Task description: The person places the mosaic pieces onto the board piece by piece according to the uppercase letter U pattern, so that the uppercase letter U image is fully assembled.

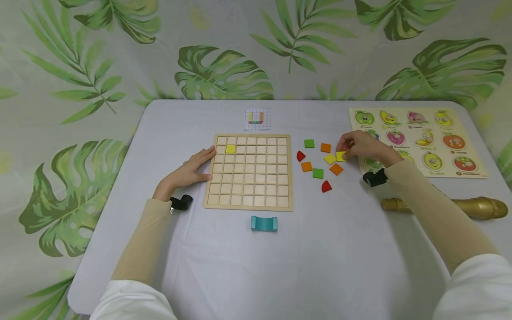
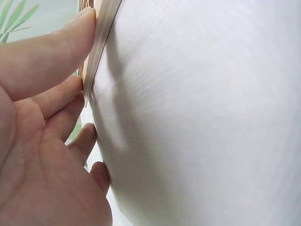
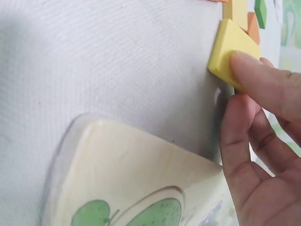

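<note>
My left hand [image 1: 186, 172] rests against the left edge of a wooden grid board [image 1: 250, 209], thumb and fingertips touching its rim, as the left wrist view also shows. One yellow square tile [image 1: 230, 149] lies in a cell near the board's upper left. To the right, my right hand [image 1: 362, 146] pinches another yellow square tile [image 1: 340, 156]. In the right wrist view the thumb presses on this tile's face [image 3: 228, 40]; the fingertip contact behind it is partly hidden. Beside it lie a yellow tile [image 1: 330, 158], orange tiles [image 1: 326, 147], green tiles [image 1: 309, 143] and red quarter-round pieces [image 1: 326, 186].
Behind the board lies a pattern card [image 1: 258, 126] with a coloured U shape. A teal block [image 1: 264, 224] stands in front of the board. At the right are a fruit puzzle board [image 1: 424, 151], partly under my right arm, and a gold-coloured stick-like object [image 1: 460, 207].
</note>
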The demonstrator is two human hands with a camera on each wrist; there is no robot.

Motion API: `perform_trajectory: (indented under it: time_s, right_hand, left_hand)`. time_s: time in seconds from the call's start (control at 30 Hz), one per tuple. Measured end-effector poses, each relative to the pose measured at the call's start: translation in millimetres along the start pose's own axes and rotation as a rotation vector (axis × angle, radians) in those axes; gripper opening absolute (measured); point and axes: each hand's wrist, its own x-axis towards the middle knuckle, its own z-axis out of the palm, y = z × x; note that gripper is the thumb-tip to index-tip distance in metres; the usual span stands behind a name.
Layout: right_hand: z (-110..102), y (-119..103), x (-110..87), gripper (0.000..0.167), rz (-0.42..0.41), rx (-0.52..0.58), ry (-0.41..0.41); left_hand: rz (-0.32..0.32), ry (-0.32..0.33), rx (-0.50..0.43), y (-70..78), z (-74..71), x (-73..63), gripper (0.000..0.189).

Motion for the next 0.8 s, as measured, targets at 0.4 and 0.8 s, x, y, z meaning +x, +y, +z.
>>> perform_trajectory:
  time_s: [0.4,0.8]
  right_hand:
    - [-14.3,-12.0,-0.6,0.019,0.007,0.134,-0.017]
    - [9.9,-48.1,27.5,0.019,-0.074,0.238,-0.065]
  left_hand:
    - [0.002,0.007,-0.005,-1.1,1.1,0.2,0.078]
    - [-0.011,0.001,-0.017,0.1,0.9,0.2,0.077]
